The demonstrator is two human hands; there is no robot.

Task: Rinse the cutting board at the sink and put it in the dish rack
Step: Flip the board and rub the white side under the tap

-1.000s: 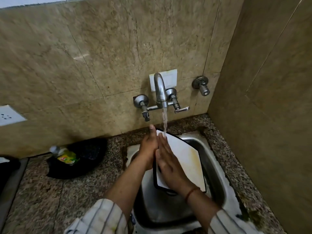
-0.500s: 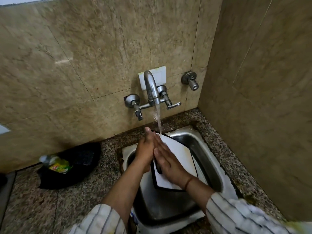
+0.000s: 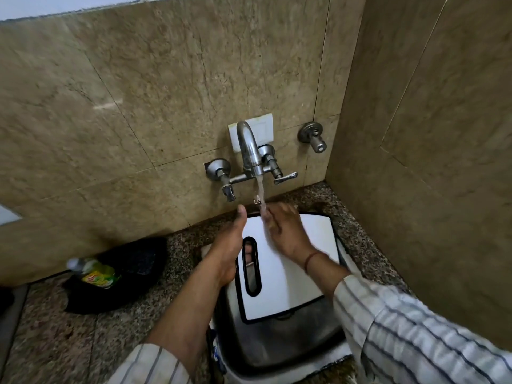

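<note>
A white cutting board (image 3: 285, 284) with a black rim and a long handle slot lies tilted over the steel sink (image 3: 285, 345). My left hand (image 3: 230, 245) grips the board's left edge, its fingers showing through the slot from underneath. My right hand (image 3: 282, 231) lies flat on the board's upper face, fingers in the running water. The water falls from the wall tap (image 3: 250, 151) onto the board's top end. No dish rack is in view.
A black bowl (image 3: 130, 273) holding a green-labelled bottle (image 3: 95, 274) sits on the granite counter (image 3: 69, 336) left of the sink. A second small tap (image 3: 314, 138) sticks out of the wall at the right. A tiled side wall stands close on the right.
The board has turned flatter, so its handle slot now shows. My right hand slid up the board toward the water stream. My left hand has stayed on the board's left edge.
</note>
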